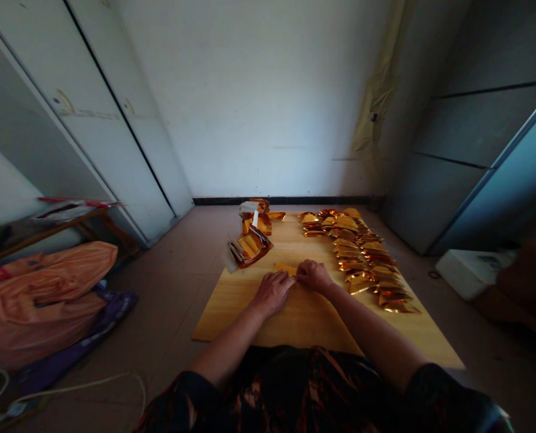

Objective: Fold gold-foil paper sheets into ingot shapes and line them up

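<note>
Gold foil paper (286, 268) under the fingertips of both hands

The left hand (273, 293) has its fingers close together, tips resting on the paper; its thumb is too unclear to tell whether it pinches. The paper lies on the board (232, 313), right at the fingertips and reaching a little beyond them. It should be very light, thin and pliant, taking a crease easily, with a shiny face likely to slide under a dry finger and folds that could tear if forced. The edges or a corner look like the surest hold, between thumb and forefinger, with flat fingertips pinning the rest. The right hand (313, 275) is curled, fingertips gathered at the paper's right end; whether they clamp it is too small to tell.

Far left of the fingers, a crumpled orange plastic bag (51, 294) slumps in soft, loose folds. Beyond the left fingertips and to their left, loose stacks of foil sheets (250, 246) show coppery shine and pale edges. Around the fingers spreads the smooth, pale wooden surface. To the right of the right fingers, folded foil pieces (347, 224) overlap in rows, pointed, hollow-looking and mirror-bright, probably easily crushed.
</note>
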The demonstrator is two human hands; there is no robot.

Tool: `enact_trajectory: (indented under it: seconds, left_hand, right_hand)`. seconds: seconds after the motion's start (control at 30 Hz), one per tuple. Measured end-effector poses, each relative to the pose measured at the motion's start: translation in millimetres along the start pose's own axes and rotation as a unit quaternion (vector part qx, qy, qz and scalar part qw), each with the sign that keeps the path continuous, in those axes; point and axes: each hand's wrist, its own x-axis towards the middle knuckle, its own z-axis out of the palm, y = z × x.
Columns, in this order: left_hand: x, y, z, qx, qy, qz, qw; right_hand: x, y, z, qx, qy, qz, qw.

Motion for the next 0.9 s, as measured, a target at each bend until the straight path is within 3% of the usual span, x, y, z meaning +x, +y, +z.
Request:
enact_trajectory:
  seconds: [0.5, 0.77, 0.9]
  left_hand:
    - [0, 1, 1, 0.003, -0.01, -0.031, 0.999]
    - [0, 2, 2, -0.015, -0.009, -0.039, 0.999]
    - [2, -3, -2, -0.027, -0.002, -0.038, 0.999]
  right_hand:
    - [4, 10, 1, 0.065, -0.014, 0.012, 0.998]
    - [7, -2, 3, 0.025, 0.002, 0.057, 0.998]
    - [4, 8, 2, 0.013, 0.011, -0.02, 1.0]
